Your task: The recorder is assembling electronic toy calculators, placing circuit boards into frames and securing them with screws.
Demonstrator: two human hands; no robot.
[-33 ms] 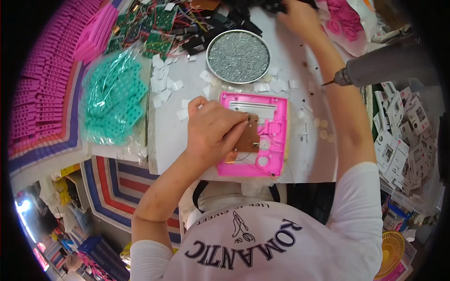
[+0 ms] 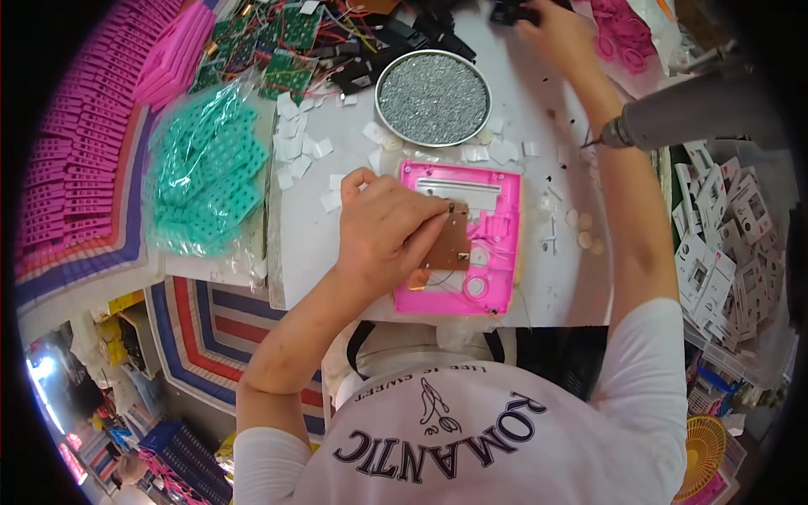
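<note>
A pink plastic housing point(image 2: 512, 210) lies with its hollow side up on the white table in front of me. My left hand point(image 2: 383, 223) is closed in a pinch on the edge of a brown circuit board point(image 2: 448, 244), which it holds over the housing's left part. Thin wires run beneath the board. At the far edge of the table, my right hand point(image 2: 560, 38) has its fingers closed around a small black part point(image 2: 511, 12), whose exact kind I cannot make out. A round tin of small metal screws point(image 2: 433, 98) stands beyond the housing.
A power screwdriver point(image 2: 673, 114) juts in from the right above my right forearm. Green circuit boards point(image 2: 290, 76) with wires and black parts lie far left. Bagged teal grids point(image 2: 206, 172), stacked pink pieces point(image 2: 88, 160), white paper squares point(image 2: 299, 139) and white panels point(image 2: 715, 252) surround the workspace.
My right hand has moved slightly right and nearer, and a black part now shows at its fingers. The left hand keeps its pinch on the board; the whole view has shifted a little.
</note>
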